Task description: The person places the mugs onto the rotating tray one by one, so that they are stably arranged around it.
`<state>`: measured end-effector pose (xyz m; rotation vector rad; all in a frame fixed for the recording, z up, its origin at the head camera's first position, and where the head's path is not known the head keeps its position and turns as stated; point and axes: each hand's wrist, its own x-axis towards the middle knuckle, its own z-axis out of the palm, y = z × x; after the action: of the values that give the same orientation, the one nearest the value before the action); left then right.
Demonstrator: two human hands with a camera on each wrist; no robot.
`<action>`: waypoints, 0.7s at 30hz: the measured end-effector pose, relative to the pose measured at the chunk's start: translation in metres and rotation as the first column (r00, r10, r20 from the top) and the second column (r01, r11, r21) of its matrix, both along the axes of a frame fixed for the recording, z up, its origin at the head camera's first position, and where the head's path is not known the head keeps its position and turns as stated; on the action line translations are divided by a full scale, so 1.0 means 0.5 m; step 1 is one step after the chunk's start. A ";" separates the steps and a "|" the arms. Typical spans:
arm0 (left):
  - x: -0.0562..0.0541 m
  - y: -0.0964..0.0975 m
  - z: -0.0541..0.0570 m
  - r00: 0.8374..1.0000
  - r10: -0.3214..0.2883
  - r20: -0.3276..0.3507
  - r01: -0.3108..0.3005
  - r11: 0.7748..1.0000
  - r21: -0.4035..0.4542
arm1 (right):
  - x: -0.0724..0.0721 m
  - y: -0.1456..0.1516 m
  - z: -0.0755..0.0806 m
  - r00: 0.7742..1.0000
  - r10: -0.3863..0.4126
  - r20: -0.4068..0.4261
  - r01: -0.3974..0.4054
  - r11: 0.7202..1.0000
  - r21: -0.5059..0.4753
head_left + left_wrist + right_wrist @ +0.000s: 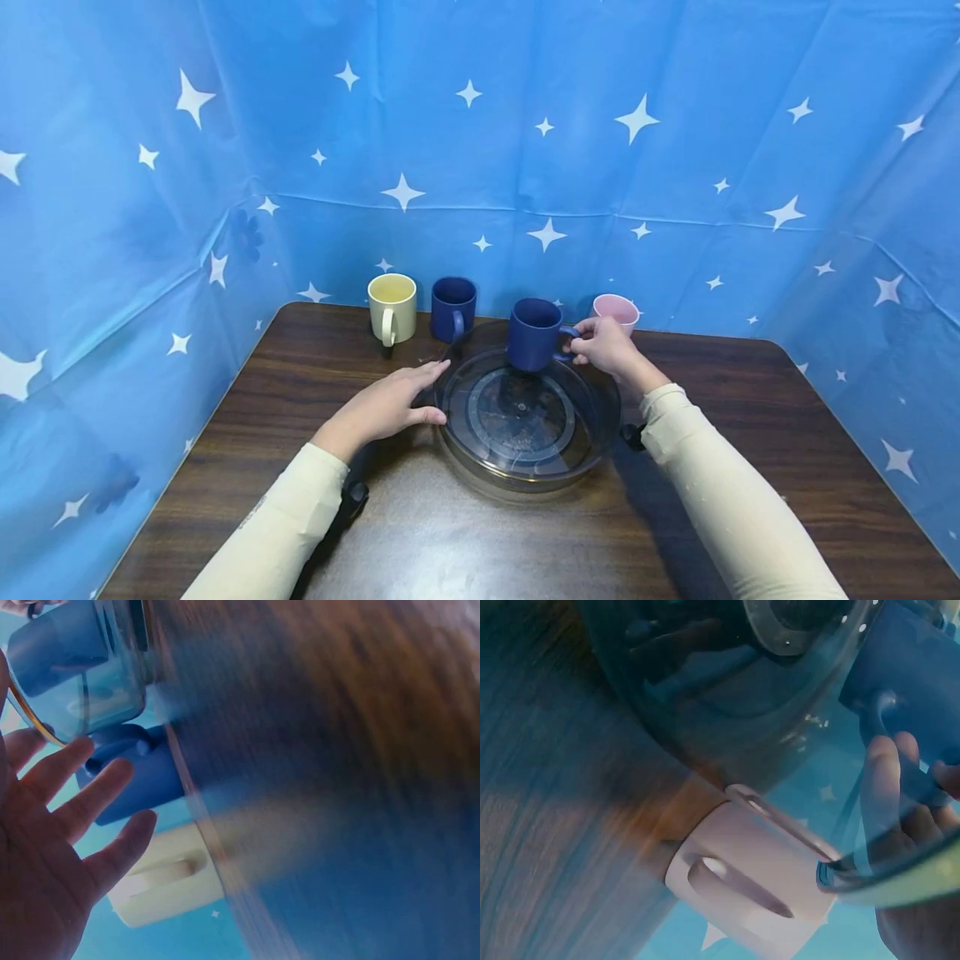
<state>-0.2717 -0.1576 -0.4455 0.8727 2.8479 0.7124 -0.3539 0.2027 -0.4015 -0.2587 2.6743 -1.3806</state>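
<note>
A dark blue mug (534, 346) is held upright by its handle, which my right hand (611, 350) pinches between thumb and fingers. The mug is over the back part of a round, clear glass bowl (525, 483) in the head view. Against the bowl's left side rests my left hand (386, 404), its fingers stretched out and spread. In the left wrist view those fingers (112, 784) show at the bowl's rim, with nothing gripped. The right wrist view shows the mug handle (915, 784) between the right fingertips, seen partly through the bowl's wall.
Behind the left hand stand a pale yellow mug (393, 312) and a second dark blue mug (452, 304). A pink mug (617, 310) stands behind the right hand, partly hidden by it. The brown wooden table (225, 467) is backed by a blue star-patterned curtain (570, 167).
</note>
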 end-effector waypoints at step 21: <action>0.002 0.002 -0.004 1.000 0.008 0.005 -0.008 1.000 0.009 | -0.006 -0.024 -0.018 1.000 0.010 0.009 -0.011 0.995 0.099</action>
<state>-0.2709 -0.1568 -0.4474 0.8599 2.8482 0.7279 -0.3567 0.1908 -0.4106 -0.2561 2.7201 -1.2382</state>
